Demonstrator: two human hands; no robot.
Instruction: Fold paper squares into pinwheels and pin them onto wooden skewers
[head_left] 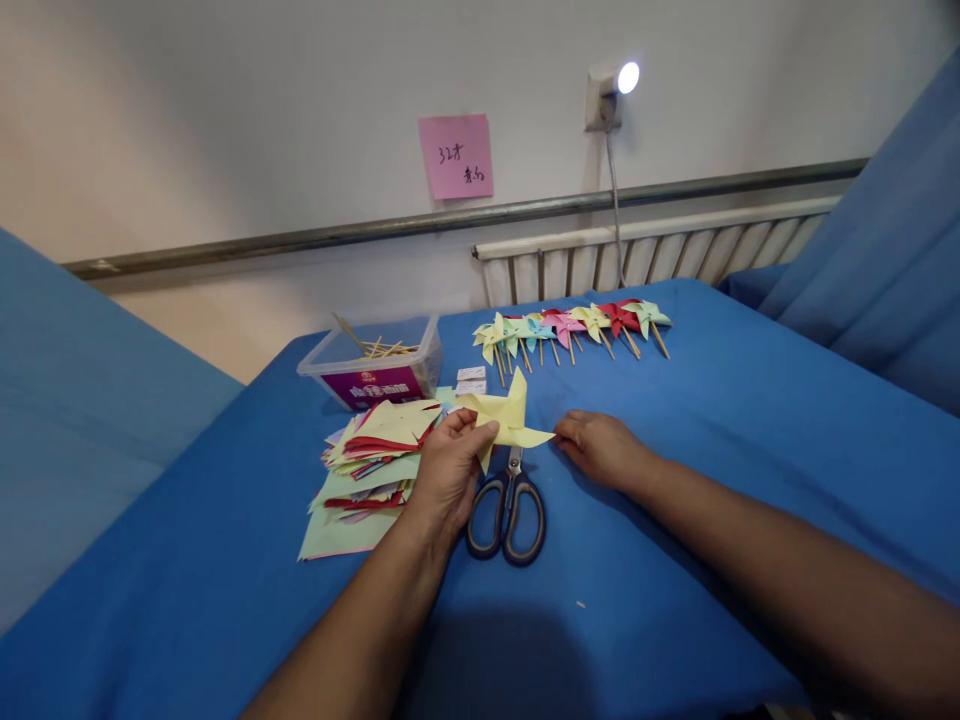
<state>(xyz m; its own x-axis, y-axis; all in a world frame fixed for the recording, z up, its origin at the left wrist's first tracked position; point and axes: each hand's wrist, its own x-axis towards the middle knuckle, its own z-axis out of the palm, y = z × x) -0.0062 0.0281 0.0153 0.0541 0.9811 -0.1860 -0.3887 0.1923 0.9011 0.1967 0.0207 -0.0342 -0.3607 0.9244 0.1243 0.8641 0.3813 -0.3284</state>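
Left of the scissors [507, 512], which lie on the blue-covered worktop [712, 480], sits a fanned stack of cut paper squares [371, 460], with a clear plastic box of wooden sticks [375, 365] behind it. Just above the scissors' blades, the left hand [448, 475] holds a pale yellow paper pinwheel [506, 415] off the cloth, thumb and fingers [480, 432] pinching its left side. The pinwheel looks folded already, its pointed vanes sticking up and out to the right, but no stick shows on it. Judging by that, the folding step seems finished and the mounting is in hand; a stick from the box would need fixing through the centre. Right of the scissors, the right hand [600, 447] rests on the cloth, fingers loosely curled near the pinwheel's right tip, holding nothing visible. Behind the scissors lies a row of finished pinwheels [570, 328] on sticks.
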